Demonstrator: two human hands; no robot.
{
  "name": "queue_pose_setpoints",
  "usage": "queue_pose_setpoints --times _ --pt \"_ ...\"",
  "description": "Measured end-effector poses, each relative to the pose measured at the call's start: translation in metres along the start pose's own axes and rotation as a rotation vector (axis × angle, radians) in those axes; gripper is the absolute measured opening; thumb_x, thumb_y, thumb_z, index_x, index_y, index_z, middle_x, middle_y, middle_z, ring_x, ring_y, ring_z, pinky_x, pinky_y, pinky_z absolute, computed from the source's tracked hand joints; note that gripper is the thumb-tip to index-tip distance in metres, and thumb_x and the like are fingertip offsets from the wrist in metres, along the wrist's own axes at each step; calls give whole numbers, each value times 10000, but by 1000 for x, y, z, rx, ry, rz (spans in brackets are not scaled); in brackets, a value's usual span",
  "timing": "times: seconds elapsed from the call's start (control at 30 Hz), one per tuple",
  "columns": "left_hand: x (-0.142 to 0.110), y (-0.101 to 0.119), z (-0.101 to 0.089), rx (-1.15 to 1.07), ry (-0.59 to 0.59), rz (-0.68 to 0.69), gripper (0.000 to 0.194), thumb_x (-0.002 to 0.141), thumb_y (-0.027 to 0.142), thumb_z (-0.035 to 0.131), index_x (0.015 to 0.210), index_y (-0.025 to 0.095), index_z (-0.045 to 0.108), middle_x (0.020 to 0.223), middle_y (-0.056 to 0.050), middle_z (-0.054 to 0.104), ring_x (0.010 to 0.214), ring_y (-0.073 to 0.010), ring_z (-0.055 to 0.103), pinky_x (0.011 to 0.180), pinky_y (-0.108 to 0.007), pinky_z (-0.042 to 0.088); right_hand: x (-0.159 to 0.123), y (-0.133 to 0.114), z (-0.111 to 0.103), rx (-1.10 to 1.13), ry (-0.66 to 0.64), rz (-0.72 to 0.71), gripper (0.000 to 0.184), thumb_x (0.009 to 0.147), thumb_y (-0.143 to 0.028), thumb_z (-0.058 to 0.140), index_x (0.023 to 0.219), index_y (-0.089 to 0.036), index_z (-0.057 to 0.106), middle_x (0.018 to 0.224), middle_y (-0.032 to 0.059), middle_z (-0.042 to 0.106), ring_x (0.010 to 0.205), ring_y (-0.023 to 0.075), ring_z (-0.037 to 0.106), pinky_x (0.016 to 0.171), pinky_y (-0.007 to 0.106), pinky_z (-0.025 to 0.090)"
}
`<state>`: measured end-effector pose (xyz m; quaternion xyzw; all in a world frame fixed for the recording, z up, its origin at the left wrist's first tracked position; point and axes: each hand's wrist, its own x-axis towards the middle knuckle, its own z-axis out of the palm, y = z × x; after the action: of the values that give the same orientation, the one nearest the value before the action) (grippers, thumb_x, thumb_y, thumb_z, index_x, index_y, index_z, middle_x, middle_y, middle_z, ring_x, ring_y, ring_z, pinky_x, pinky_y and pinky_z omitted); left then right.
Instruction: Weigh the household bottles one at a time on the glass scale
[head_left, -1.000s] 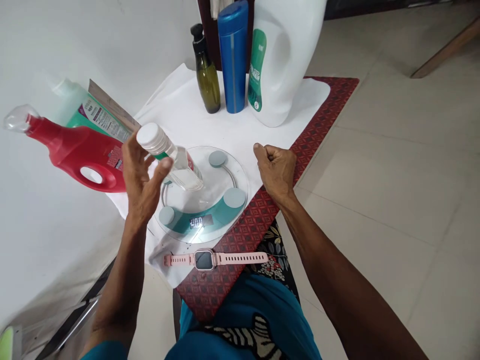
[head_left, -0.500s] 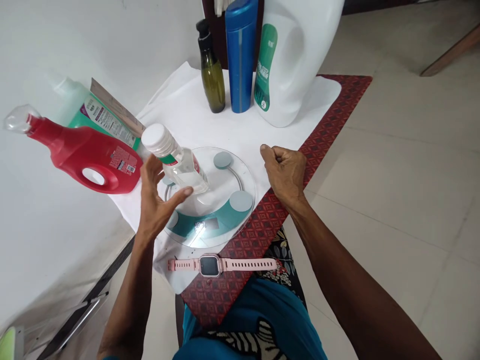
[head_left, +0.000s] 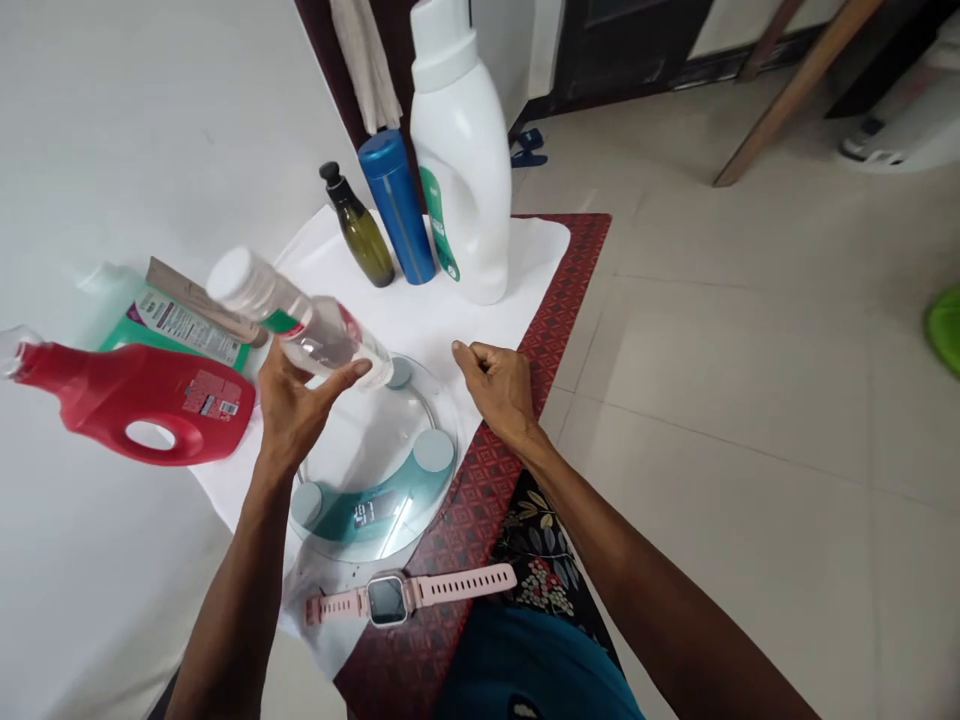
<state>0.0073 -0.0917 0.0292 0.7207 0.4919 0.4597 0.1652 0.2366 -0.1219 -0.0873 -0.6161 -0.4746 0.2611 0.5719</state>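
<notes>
My left hand (head_left: 294, 405) is closed around a clear plastic bottle (head_left: 311, 325) with a white cap and a green and red label. The bottle tilts to the left above a round glass bathroom scale (head_left: 360, 450). A lit display shows on the scale's teal band, but its digits are hard to read. My right hand (head_left: 501, 388) is closed in a fist by the table's right edge, to the right of the scale, and nothing shows in it. A pink-strapped smartwatch (head_left: 387, 600) lies in front of the scale.
On the left lie a red detergent bottle (head_left: 135, 400) and a green bottle (head_left: 187, 335). Along the back stand an olive pump bottle (head_left: 364, 240), a blue flask (head_left: 401, 215) and a large white jug (head_left: 465, 180). The red-patterned table edge (head_left: 566, 300) borders the tiled floor.
My left hand has gripped the clear bottle and raised it off the scale, tilting it further left. My right fist keeps its place beside the scale. The view has shifted.
</notes>
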Motion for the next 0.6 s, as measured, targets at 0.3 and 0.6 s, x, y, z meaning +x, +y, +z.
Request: queue_pose_setpoints --times 0.3,0.6 --pt "90 -28 130 -186 -65 -55 646 646 551 1045 1054 226 665 1055 -83 785 971 -283 764 860 -428 638 1 3 0 -2 -9 -19 573 1020 -571 512 605 -261 267 555 -50 242 563 118 270 592 331 219" --pt "113 -50 181 -75 -53 -133 691 626 522 1099 934 245 545 957 -49 700 965 -300 732 890 -476 602 2 3 -1 -5 -4 -6 590 1016 -594 516 597 -262 268 546 -47 252 553 117 275 587 331 223"
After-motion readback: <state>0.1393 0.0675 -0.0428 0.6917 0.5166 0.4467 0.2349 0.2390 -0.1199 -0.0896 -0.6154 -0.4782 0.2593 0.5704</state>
